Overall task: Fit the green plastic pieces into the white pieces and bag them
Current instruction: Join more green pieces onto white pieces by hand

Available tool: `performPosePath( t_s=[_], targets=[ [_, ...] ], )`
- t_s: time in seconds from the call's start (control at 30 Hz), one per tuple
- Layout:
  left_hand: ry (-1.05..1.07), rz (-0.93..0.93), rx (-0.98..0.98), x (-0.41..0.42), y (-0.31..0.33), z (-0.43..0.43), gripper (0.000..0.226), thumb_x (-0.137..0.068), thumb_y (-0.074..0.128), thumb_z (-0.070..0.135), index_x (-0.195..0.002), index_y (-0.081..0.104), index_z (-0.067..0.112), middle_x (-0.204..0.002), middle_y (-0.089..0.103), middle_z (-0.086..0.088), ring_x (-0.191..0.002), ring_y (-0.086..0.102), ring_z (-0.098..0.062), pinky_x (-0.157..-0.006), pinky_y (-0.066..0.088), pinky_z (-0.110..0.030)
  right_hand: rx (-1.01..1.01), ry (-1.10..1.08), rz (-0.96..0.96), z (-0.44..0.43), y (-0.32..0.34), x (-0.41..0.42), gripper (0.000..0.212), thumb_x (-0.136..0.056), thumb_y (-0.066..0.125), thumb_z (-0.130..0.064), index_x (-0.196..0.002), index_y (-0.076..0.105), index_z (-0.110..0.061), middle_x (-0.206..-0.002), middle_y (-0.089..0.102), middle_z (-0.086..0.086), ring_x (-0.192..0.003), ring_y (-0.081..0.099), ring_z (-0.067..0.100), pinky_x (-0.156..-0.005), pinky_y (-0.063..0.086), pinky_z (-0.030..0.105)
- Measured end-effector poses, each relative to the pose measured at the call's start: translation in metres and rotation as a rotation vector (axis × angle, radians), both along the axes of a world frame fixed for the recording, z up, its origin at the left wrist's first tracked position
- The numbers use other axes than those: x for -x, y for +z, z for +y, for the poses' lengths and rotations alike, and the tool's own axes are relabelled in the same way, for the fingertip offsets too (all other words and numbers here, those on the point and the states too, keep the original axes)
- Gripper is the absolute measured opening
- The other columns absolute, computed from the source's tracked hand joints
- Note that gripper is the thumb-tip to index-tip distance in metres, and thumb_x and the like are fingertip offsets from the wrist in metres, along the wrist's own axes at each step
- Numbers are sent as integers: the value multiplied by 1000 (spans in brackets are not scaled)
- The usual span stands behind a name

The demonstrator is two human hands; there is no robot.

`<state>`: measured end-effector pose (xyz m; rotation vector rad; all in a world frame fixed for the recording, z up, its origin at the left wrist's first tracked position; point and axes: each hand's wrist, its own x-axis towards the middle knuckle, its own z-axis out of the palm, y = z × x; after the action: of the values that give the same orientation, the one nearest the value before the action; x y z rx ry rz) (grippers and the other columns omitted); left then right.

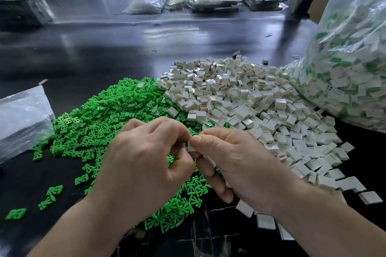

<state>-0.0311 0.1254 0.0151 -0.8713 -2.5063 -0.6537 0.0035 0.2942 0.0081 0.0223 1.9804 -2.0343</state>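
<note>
Being pinched by left hand (142, 158) and right hand (236, 165), a white piece (191, 147) could be jammed — if the hidden green piece is forced askew.

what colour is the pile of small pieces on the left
The left pile is bright green, head view.

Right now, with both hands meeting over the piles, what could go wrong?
The right hand pinches a white piece against the left hand; the joint is hidden, so a poor fit could pass unseen.
Loose white pieces lie beside the right forearm; a sweep might scatter them.
The white pile spills onto the green pile, inviting mixed grabs.
</note>
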Motion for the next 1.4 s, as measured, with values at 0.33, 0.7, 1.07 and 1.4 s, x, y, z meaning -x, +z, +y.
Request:
performPosePath(
  t_s=[0.33, 0.7, 1.07, 1.4],
  targets=[
    [12, -142, -116, -4, 0, 2, 17, -81, 51, 34, -86, 66, 28, -74, 65, 14, -71, 54, -10, -64, 39, -19, -120, -109, 149, -6, -2, -5, 37, -103, 53, -32, -68, 62, -26, -59, 56, -7, -45, 51, 11, -38, 42, 24],
    [-65, -565, -442, 3, 8, -8, 13, -79, 58, 31, -78, 70, 32, -70, 73, 9, -65, 67, -6, -58, 47, -11, -191, -51, 251, 0, -5, -1, 26, -99, 58, -43, -78, 68, -33, -62, 56, -9, -46, 53, 9, -40, 44, 24],
    [-65, -218, -249, 3, -3, -4, 9, -86, 62, 36, -89, 67, 31, -81, 66, 20, -73, 60, 9, -57, 39, 1, 586, 52, -227, 3, -8, 10, 18, -90, 57, -30, -85, 64, -14, -68, 60, 2, -41, 50, 8, -32, 36, 17],
    [65, -293, 426, 46, -42, -8, 55, -97, 9, 61, -150, -1, 49, -160, -9, 20, -145, -13, -1, -113, -8, -28, 894, -51, -124, 26, 0, 19, 15, -76, 66, -16, -89, 64, -12, -74, 56, 6, -47, 54, 12, -29, 39, 18]
  ],
)
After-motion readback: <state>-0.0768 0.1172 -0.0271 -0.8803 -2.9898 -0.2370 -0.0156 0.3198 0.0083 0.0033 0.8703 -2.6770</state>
